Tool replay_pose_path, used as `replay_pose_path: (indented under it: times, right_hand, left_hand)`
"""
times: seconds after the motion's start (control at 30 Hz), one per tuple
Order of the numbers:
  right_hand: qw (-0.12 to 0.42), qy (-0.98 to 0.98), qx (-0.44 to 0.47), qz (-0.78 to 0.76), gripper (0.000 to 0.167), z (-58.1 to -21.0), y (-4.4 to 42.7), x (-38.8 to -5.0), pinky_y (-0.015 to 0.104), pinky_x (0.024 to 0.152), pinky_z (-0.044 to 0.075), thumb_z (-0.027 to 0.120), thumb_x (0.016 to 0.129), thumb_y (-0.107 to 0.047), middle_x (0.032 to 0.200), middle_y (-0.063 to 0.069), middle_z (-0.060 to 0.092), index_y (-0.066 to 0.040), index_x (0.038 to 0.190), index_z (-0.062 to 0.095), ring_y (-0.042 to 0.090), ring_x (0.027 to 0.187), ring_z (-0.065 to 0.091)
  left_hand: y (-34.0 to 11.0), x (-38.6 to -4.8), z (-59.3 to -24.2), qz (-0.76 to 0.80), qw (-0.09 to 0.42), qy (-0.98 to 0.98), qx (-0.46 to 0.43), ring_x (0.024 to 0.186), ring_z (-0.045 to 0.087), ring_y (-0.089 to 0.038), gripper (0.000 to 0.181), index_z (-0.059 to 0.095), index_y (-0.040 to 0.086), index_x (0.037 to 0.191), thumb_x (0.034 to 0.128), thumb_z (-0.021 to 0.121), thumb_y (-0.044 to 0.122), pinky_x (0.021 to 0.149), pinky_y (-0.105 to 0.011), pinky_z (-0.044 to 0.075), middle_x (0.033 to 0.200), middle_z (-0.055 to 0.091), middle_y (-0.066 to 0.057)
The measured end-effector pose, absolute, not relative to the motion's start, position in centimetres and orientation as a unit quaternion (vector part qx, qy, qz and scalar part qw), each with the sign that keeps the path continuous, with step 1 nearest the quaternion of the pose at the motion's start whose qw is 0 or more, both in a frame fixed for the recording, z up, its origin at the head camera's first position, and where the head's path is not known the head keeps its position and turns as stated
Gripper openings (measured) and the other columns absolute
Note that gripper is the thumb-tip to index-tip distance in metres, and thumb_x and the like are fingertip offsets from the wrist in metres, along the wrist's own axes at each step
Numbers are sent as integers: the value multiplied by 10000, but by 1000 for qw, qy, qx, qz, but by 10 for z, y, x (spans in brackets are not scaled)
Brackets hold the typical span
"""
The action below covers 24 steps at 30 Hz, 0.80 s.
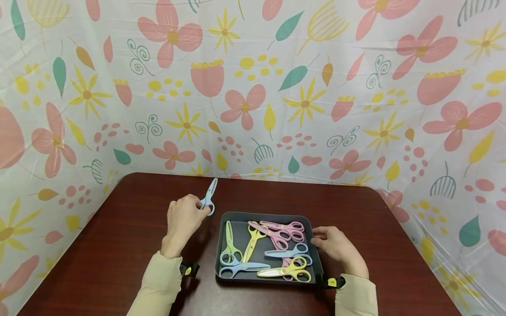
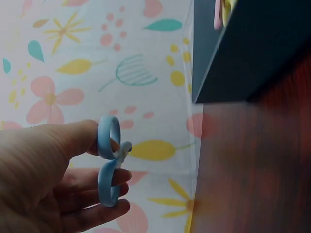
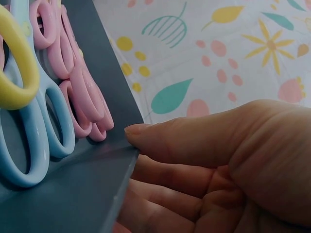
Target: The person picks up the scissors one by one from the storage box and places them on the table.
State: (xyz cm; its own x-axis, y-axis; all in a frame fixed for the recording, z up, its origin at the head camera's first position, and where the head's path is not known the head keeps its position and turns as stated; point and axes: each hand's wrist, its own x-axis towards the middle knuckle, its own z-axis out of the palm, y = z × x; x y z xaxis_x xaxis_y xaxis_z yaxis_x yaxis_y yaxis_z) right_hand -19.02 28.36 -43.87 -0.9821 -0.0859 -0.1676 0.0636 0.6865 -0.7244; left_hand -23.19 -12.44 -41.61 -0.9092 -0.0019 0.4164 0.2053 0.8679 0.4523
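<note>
Partway along, by the look of it: one pair of blue scissors (image 1: 210, 193) is outside the tray (image 1: 242, 233), many more pairs inside.
The left hand (image 1: 184, 218) pinches the blue scissors at the handles between thumb and fingers, beyond the tray's far left corner and apart from it; this pair is not yet released. The right hand (image 1: 336, 246) grips the tray's right edge, thumb on the rim, fingers along the outer wall. Within the tray lie a green pair (image 1: 229, 239), yellow pairs (image 1: 272, 272), pink pairs (image 1: 267, 231) and two other blue pairs (image 1: 253, 266), several overlapping, colours mixed; these seem left to handle.
</note>
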Motion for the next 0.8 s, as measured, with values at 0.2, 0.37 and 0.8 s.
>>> replay_pose_path:
  times: [0.2, 0.37, 0.8]
  right_hand:
    - [94, 912, -3, -399, 334, -441, 284, -190, 415, 731, 557, 643, 900, -18, 1024, 165, 688, 102, 1208, 604, 242, 856, 676]
    - [94, 913, 1, -398, 332, -441, 284, -190, 416, 733, 556, 644, 901, -21, 1016, 153, 688, 98, 1208, 604, 232, 847, 672]
    - [93, 913, 7, -398, 338, -439, 284, -189, 416, 735, 555, 648, 899, -23, 1029, 158, 687, 96, 1212, 604, 240, 862, 675]
  left_hand:
    - [-142, -244, -420, -253, 215, -943, -35, 463, 392, -195, 397, 552, 167, 484, 804, 771, 251, 602, -390, 321, 493, 452, 32]
    - [-159, -255, -425, -253, 221, -942, -21, 461, 399, -203, 352, 593, 144, 528, 810, 775, 252, 599, -400, 332, 486, 471, 24]
    - [-204, -279, -441, -234, 202, -951, 11, 437, 409, -203, 337, 635, 132, 540, 838, 736, 254, 520, -370, 315, 451, 460, 23]
